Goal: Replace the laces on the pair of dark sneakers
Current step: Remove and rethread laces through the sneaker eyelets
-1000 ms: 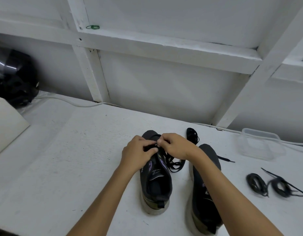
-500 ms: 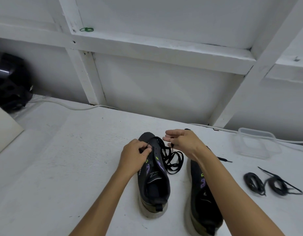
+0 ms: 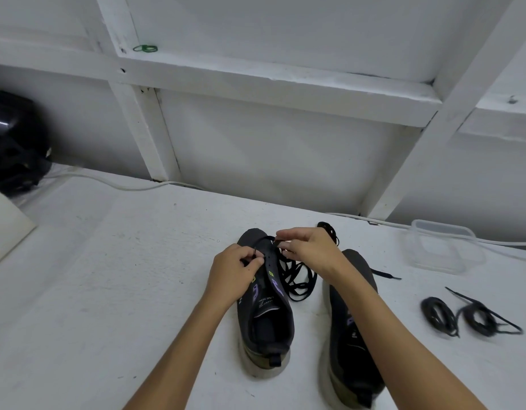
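Note:
Two dark sneakers stand side by side on the white table, toes pointing away from me. My left hand point(image 3: 236, 266) pinches a black lace end at the left eyelets of the left sneaker point(image 3: 266, 318). My right hand point(image 3: 310, 250) pinches the other part of the same black lace point(image 3: 297, 276) above the toe end; the rest of it lies in loops between the shoes. My right forearm crosses over the right sneaker point(image 3: 349, 329). Two coiled black laces point(image 3: 469, 316) lie on the table to the right.
A clear plastic container point(image 3: 442, 247) sits at the back right. A white cable point(image 3: 113, 184) runs along the wall. A black helmet-like object point(image 3: 13, 143) and a white board point(image 3: 4, 226) are at the far left. Another black lace point(image 3: 328, 230) lies behind my right hand.
My right hand has drawn the lace back toward the shoe's toe and closer to the left hand. My left hand stays at the left eyelets, still pinching.

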`<action>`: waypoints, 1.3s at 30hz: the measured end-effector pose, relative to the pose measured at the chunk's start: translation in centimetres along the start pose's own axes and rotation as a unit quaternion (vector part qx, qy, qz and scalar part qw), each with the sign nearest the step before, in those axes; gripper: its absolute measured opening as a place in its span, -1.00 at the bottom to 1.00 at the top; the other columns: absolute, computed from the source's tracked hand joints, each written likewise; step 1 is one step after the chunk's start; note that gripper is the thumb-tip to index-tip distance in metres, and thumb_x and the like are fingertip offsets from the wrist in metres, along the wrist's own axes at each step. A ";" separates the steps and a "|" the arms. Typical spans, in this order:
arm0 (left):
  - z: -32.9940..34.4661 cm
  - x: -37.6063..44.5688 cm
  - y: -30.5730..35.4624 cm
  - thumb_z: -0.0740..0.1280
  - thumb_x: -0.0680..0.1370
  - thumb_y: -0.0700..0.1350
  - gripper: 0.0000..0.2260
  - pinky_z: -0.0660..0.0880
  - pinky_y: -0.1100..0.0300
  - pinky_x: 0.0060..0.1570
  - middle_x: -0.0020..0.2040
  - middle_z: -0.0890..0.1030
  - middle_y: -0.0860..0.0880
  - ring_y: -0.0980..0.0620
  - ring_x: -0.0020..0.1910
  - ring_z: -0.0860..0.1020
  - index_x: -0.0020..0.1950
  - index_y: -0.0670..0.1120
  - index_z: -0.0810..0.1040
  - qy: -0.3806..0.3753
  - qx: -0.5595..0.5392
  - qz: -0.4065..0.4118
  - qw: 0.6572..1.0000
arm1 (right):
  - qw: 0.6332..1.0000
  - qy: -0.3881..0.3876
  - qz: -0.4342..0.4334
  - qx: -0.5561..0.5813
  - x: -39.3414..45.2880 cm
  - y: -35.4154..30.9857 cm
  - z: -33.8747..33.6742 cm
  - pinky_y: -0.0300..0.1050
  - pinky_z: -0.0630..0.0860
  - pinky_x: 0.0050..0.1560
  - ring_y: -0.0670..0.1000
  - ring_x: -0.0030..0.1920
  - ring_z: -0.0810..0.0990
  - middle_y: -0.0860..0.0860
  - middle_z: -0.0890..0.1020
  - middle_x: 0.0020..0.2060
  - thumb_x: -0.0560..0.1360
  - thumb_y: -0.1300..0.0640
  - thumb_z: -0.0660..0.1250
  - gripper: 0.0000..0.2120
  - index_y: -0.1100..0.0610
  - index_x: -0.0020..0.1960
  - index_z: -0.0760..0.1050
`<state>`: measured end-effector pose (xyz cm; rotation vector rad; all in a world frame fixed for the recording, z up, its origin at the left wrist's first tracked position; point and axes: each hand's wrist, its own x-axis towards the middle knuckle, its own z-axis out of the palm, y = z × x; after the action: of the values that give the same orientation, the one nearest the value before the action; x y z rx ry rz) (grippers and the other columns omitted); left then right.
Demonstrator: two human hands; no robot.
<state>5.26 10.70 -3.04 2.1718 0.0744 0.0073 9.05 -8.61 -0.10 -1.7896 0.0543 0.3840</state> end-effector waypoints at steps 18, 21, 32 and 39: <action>0.2 -0.2 -0.1 0.45 0.54 -0.09 -0.92 0.38 0.52 -0.18 -0.13 0.59 0.12 0.28 -0.21 0.50 -0.01 0.05 0.72 -0.004 -0.020 -0.017 1.000 | 0.951 -0.023 -0.062 -0.302 -0.1 0.1 -0.1 -0.50 0.43 -0.04 -0.24 -0.09 0.58 -0.25 0.60 -0.12 0.49 0.23 0.51 -0.79 0.02 0.09 0.74; 0.2 -0.2 -0.1 0.45 0.53 -0.10 -0.92 0.41 0.49 -0.17 -0.13 0.59 0.12 0.25 -0.21 0.50 -0.03 0.06 0.72 -0.003 -0.027 -0.018 0.999 | 0.944 0.006 -0.091 -0.318 0.0 0.2 0.0 -0.23 0.52 0.05 -0.14 -0.05 0.59 -0.16 0.64 -0.10 0.53 0.13 0.49 -0.89 0.00 0.03 0.74; 0.5 -0.3 -0.1 0.46 0.53 -0.06 -0.93 0.40 0.49 -0.18 -0.14 0.58 0.12 0.29 -0.21 0.50 -0.02 0.09 0.71 0.005 -0.019 -0.018 1.000 | 0.906 0.007 -0.120 -0.407 -0.2 -0.2 0.4 0.05 0.55 0.11 -0.02 0.07 0.55 -0.08 0.58 0.01 0.64 0.06 0.29 -0.83 0.00 0.13 0.65; 0.6 -0.3 0.0 0.47 0.52 -0.06 -0.90 0.39 0.50 -0.19 -0.14 0.60 0.11 0.23 -0.19 0.51 -0.08 0.17 0.68 0.008 -0.023 -0.019 1.000 | 0.869 0.000 -0.145 -0.474 -0.3 -0.7 1.0 -0.04 0.52 0.02 0.00 0.14 0.54 -0.06 0.57 0.09 0.66 0.06 0.23 -0.79 0.01 0.16 0.63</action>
<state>5.02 10.23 -3.38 2.1243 0.1233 0.0051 8.68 -7.55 0.45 -2.7177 -0.4802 0.1895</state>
